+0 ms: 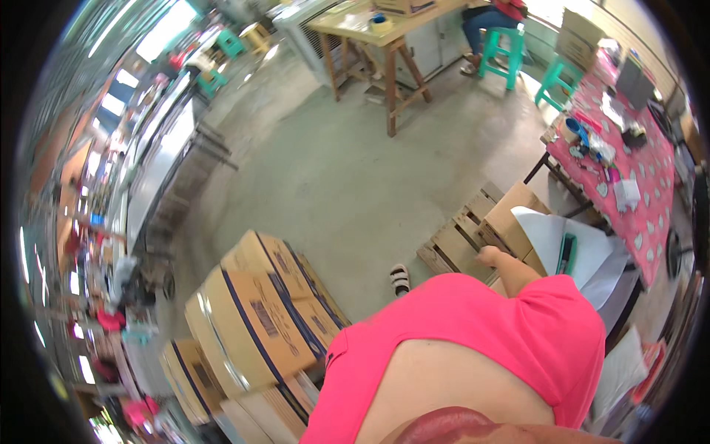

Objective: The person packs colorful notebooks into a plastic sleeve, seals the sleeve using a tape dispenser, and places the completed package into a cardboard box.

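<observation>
i had the right hand [487, 256] low by the left edge of a plain brown cardboard box [515, 207], which seemed to rest on the slatted wooden pallet [449, 248], just beside the tabletop [651, 189] with its pink cover. the fingers were too small and blurred in my view for me to tell whether they were wide, narrow or closed on the cardboard, and the left hand was out of sight. i judged the walls stiff enough to bear a flat push, but likely to dent under a hard pinch, with the edges and corners the firmest parts. the matt surface looked dry and not slippery. i could not tell its weight, since nothing showed what was inside; empty, it would have been light, though bulky for one hand. the best hold, to my mind, was low on two opposite sides, well clear of the loose, curling white sheet [534, 228] that lay against its right side.
</observation>
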The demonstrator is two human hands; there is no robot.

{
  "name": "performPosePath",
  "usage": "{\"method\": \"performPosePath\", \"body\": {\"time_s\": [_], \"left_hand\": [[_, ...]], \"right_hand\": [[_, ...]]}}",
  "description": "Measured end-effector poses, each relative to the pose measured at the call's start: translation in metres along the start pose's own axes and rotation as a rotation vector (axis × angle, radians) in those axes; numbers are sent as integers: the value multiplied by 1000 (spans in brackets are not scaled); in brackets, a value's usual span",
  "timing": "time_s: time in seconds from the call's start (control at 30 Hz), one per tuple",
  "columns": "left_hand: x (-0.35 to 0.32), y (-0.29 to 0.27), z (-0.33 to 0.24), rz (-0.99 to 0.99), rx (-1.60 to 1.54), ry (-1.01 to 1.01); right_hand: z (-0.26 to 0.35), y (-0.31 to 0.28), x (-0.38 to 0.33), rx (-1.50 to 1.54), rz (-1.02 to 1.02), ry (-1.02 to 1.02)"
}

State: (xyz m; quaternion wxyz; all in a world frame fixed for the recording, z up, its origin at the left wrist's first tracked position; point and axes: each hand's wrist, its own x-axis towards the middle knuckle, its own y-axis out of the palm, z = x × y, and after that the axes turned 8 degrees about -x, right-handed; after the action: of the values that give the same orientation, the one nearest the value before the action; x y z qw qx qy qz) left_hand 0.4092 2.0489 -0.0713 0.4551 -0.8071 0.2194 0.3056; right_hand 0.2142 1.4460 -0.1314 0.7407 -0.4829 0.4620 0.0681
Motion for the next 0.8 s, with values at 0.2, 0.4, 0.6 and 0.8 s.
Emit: {"method": "performPosePath", "body": {"time_s": [0.2, 0.4, 0.6, 0.8], "left_hand": [[163, -121, -134, 68, 359, 157], [363, -211, -371, -140, 1292, 814], [437, -133, -627, 233, -483, 542], [474, -55, -759, 363, 622, 777]], "right_hand": [[-52, 65, 21, 236, 25, 436], [-43, 51, 41, 310, 146, 445], [-6, -78, 117, 618, 192, 593], [-77, -255, 237, 277, -255, 328]]}}
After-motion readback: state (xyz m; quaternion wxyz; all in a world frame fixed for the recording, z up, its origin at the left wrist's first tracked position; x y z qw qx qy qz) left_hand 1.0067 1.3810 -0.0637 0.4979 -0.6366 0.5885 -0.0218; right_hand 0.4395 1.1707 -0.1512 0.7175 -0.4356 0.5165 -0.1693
